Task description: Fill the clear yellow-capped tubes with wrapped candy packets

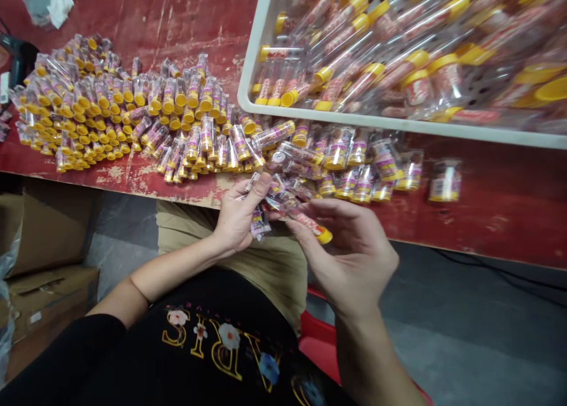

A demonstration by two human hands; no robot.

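Note:
My left hand (237,217) is closed, its thumb pressed on clear plastic sleeves (260,224) with purple print that hang below the fingers. Between the thumb and fingers of my right hand (354,252) is a clear tube (305,220) with a yellow cap and red-and-white contents. Its capped end points down and to the right, while its other end lies close to the sleeves near my left hand. Whether the tube's far end is inside a sleeve, I cannot tell. Just beyond both hands lie wrapped tubes (341,149) with yellow ends.
A large pile of wrapped tubes (88,110) covers the left of the red table (199,16). A white tray (398,124) full of yellow-capped tubes stands at the back right. One wrapped tube (445,181) lies apart. Cardboard boxes (53,234) stand on the floor at left.

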